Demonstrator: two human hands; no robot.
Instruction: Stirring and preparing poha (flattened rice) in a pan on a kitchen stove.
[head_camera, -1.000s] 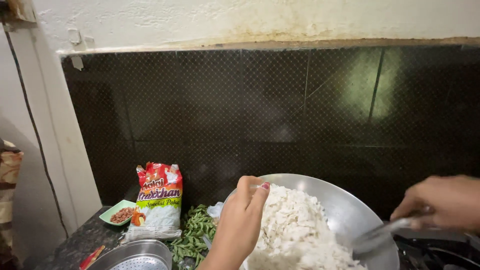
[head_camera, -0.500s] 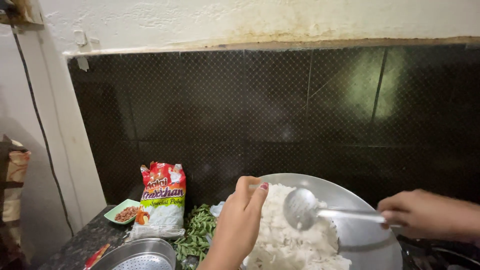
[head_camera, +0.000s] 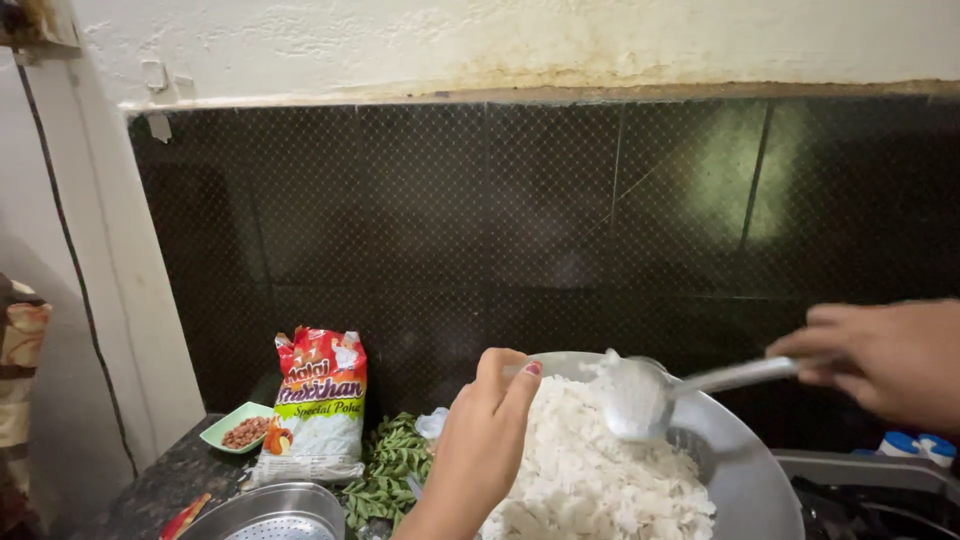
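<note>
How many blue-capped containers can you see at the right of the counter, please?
2: the blue-capped containers stand side by side at the far right, just below the right hand holding the ladle. Only their tops show; more may be hidden.

Dark counter (head_camera: 150, 490), packet (head_camera: 318, 405), green dish (head_camera: 240, 428), leaves (head_camera: 395, 465)

1. a red, white and green printed packet (head_camera: 318, 405) stands upright against the dark tiled backsplash (head_camera: 520, 220).
2. a small green dish (head_camera: 240, 428) of brown nuts sits just left of the packet.
3. a heap of green leaves (head_camera: 392, 462) lies just right of the packet.
4. a steel strainer bowl (head_camera: 268, 512) sits at the bottom edge, in front of the packet.
5. two white bottles with blue caps (head_camera: 918, 446) stand at far right.
</note>
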